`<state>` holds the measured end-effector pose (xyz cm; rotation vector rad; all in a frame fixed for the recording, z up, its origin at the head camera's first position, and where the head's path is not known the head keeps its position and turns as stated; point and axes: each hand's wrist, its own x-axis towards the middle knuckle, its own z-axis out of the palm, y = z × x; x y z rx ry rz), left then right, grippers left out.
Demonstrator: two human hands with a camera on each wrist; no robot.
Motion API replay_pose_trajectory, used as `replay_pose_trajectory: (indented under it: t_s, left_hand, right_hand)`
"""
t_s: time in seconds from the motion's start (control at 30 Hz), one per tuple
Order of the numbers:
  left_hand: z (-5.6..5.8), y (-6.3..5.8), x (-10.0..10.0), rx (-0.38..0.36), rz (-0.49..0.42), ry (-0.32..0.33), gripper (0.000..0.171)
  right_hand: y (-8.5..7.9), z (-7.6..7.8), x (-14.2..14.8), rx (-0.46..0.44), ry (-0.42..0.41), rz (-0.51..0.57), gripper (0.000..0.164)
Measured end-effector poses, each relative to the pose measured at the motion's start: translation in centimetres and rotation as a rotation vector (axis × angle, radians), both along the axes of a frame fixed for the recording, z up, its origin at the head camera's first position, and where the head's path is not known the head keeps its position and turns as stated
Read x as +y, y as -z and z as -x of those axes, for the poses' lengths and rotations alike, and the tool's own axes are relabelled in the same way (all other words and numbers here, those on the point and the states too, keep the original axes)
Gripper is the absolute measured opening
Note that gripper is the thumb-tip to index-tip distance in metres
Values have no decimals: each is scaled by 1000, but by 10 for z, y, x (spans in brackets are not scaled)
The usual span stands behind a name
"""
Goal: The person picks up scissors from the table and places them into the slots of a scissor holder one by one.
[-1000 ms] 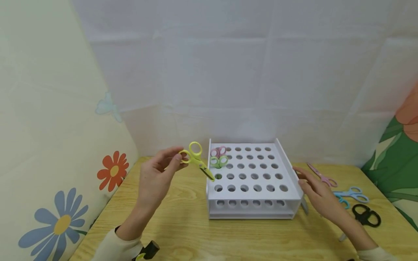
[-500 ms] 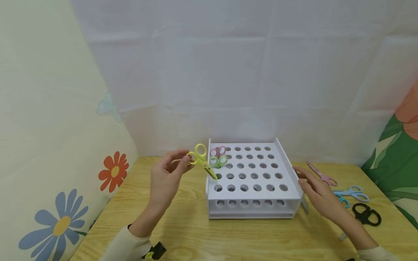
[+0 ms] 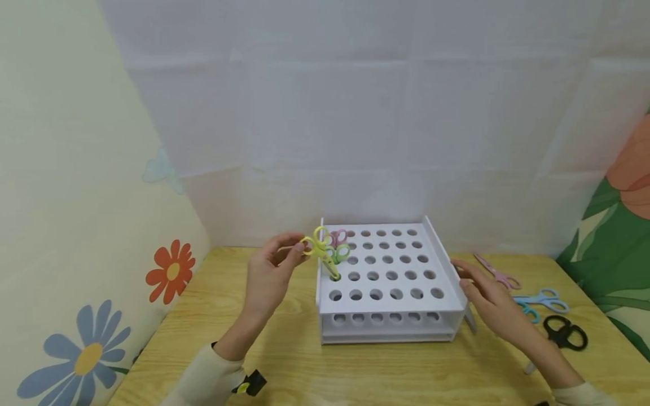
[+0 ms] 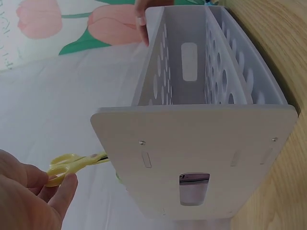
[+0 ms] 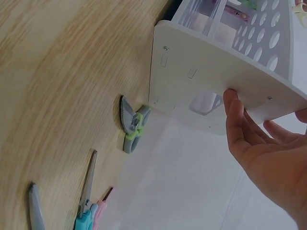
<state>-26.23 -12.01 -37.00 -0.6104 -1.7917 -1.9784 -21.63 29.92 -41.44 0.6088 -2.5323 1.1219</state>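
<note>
By one handle loop, my left hand (image 3: 271, 276) pinches yellow scissors (image 3: 316, 246) above the left side of a white rack (image 3: 391, 304) with rows of round holes. The blades slant down, with the tip right at a hole in the left column, second row from the front. Just behind, green-handled scissors (image 3: 337, 254) and pink-handled scissors (image 3: 336, 237) stand in holes of that same column. My right hand (image 3: 495, 307) grips the rack's right side panel, some fingertips on its outer face (image 5: 230, 96), another at the top edge. The left panel hides the yellow blade tips in the left wrist view.
Right of the rack lie pink scissors (image 3: 500, 276), light blue scissors (image 3: 547, 301), teal-handled scissors (image 3: 529, 312) and black-handled scissors (image 3: 565, 332). Grey-and-green scissors (image 5: 132, 125) lie close to the rack's right panel. A white cloth (image 3: 304, 113) hangs behind the wooden table (image 3: 274, 361).
My left hand has moved right with the yellow scissors, and their blades have turned steeper over the rack's left column. My right hand stays at the right panel.
</note>
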Motion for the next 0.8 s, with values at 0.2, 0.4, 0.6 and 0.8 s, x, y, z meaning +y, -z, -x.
replay_pose_trajectory:
  t_s: [0.2, 0.4, 0.6, 0.8]
  left_hand:
    - [5, 7, 8, -10, 120, -37, 16]
    - [5, 11, 10, -15, 250, -50, 17]
    - [2, 11, 9, -5, 376, -38, 16]
    - [1, 10, 9, 67, 457, -64, 18]
  right_hand:
    - [2, 1, 0, 0, 4, -1, 45]
    - [0, 1, 0, -16, 16, -8, 45]
    - [0, 1, 1, -18, 8, -13, 46]
    - [0, 1, 0, -18, 17, -12, 46]
